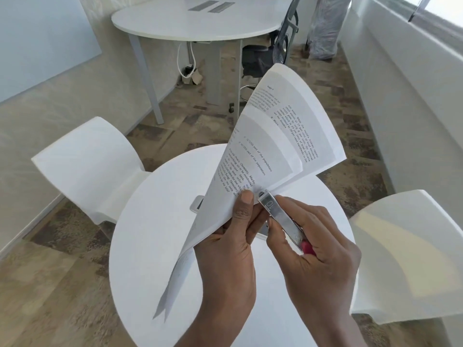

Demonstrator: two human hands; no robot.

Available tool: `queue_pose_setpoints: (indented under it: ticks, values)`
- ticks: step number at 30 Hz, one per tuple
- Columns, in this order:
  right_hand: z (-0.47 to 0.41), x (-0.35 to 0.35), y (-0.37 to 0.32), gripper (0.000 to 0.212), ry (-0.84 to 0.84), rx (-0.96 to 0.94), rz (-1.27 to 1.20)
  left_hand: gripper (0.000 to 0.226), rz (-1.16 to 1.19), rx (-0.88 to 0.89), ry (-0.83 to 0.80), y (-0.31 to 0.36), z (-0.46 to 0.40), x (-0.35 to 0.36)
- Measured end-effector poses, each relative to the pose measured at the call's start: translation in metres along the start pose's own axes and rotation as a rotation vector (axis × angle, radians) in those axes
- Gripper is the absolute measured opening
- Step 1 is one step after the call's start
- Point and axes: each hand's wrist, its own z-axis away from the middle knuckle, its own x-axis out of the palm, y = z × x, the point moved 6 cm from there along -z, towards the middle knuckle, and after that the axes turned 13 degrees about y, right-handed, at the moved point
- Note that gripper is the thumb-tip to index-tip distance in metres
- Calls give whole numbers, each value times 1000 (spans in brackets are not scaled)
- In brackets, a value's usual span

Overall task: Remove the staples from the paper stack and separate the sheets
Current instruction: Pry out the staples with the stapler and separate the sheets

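the paper stack (253, 156) is held up above the round white table (155, 221), pinched at its corner by the left hand (233, 249), thumb pressed flat on the top sheet and fingers curled behind. sheets are fanned up and away from that corner. the stapler (280, 219), a silver one with a red end, is gripped in the right hand (315, 251), fingers wrapped closed round it, wrist angled inward, its tip set right against the pinched corner. white chairs (90, 166) are seen either side.
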Motion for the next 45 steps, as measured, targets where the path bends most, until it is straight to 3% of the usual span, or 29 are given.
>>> queue_pose_setpoints:
  ticks: [15,24,34,40,45]
  values:
    - [-5,-10,0,30,40,2,-15,60,-7,20,-64,-3,4,5]
    - [-7,-13,1,30,51,-6,-49,40,-22,36,-94,-6,7,7]
    - [-12,-13,1,34,72,-5,-81,38,-43,49,-108,-6,7,13]
    - [-16,-9,6,43,28,205,-207,27,-74,43,-96,-5,3,13]
    - [-16,-2,16,33,-86,440,-313,30,-56,26,-74,-5,-2,12]
